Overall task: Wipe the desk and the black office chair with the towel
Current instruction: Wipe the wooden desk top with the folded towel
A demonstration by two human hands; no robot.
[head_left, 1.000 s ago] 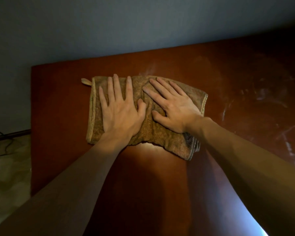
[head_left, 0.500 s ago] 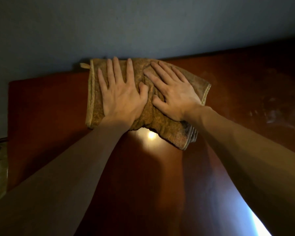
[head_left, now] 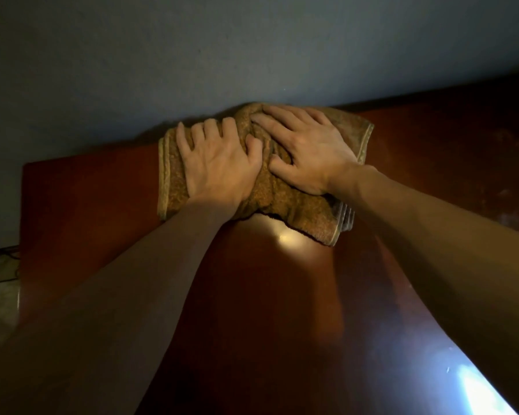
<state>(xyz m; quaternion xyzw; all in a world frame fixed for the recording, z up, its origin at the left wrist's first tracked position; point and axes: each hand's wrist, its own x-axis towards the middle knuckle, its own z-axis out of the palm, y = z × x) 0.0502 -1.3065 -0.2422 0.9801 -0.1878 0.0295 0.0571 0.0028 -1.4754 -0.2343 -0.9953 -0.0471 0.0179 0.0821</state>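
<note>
Brown towel (head_left: pixel 294 202), reddish-brown desk (head_left: pixel 87 205)

desk (head_left: pixel 87 205) — cropped right, forearms (head_left: pixel 132 295) cut off

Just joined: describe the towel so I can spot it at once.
Take the reddish-brown desk filling the lower frame and follow it to its far edge at the grey-blue wall. There, pressed under the left hand and right hand, lies the towel: tan, nubby, pale-hemmed, the only cloth on the wood.
</note>
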